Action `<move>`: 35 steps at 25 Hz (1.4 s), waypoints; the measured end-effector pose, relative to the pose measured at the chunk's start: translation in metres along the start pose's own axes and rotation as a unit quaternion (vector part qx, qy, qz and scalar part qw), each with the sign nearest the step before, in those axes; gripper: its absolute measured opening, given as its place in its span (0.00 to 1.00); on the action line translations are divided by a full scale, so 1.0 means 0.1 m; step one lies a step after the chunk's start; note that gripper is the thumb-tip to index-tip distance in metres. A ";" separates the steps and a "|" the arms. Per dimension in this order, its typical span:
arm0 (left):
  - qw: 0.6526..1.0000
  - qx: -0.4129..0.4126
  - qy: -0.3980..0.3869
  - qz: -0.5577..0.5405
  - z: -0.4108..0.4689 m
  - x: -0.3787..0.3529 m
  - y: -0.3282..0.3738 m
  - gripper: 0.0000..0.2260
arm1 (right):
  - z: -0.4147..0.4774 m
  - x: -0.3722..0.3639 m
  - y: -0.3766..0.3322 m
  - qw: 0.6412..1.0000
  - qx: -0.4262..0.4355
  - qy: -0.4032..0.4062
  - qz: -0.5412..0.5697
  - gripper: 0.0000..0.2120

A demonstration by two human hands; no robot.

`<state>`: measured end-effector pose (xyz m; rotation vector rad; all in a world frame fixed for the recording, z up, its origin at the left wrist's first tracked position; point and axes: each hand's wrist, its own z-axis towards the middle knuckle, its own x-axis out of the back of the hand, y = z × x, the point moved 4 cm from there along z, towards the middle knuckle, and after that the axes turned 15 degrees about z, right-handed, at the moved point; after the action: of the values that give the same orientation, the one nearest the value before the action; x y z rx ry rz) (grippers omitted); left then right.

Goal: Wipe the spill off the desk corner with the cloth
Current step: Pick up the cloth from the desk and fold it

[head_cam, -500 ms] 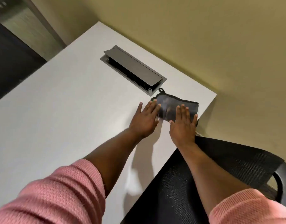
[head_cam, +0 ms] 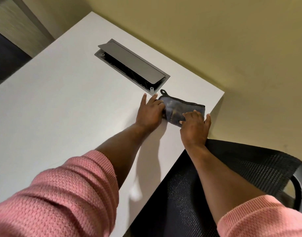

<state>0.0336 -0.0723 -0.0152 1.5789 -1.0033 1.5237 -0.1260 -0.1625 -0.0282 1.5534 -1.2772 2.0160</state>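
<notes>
Left hand (head_cam: pixel 149 112) flat, right hand (head_cam: pixel 194 127) curled, both pressing dark folded cloth (head_cam: pixel 181 107) on white desk (head_cam: pixel 61 108) corner; no spill visible, wiping seemingly underway.

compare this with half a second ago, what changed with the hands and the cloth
The right hand went from lying flat on the cloth to curling its fingers at the near edge, as if gathering it. The left hand stayed flat at the cloth's left end. The cloth kept its place near the desk corner, and the cable box lid stayed open.
</notes>
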 end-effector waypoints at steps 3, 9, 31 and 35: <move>1.000 -0.013 0.025 0.003 -0.19 0.23 -0.07 0.10 | -0.07 0.17 -0.14 0.999 0.012 0.024 0.032 0.14; 0.999 0.022 0.036 0.027 -0.95 0.77 -0.36 0.10 | -0.57 0.54 -0.71 0.989 0.086 0.088 0.079 0.10; 0.935 0.311 -0.062 -0.157 -6.41 0.58 -0.83 0.09 | -4.38 0.00 -2.50 0.898 0.305 -0.310 0.068 0.18; 0.908 0.363 -0.106 -0.181 -6.83 0.35 -0.76 0.11 | -4.62 -0.29 -2.60 0.873 0.327 -0.359 0.044 0.19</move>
<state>-0.2015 0.5704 0.0550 2.3262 -0.1879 1.5573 -0.2264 0.3526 0.0558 2.8032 -0.8761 2.1235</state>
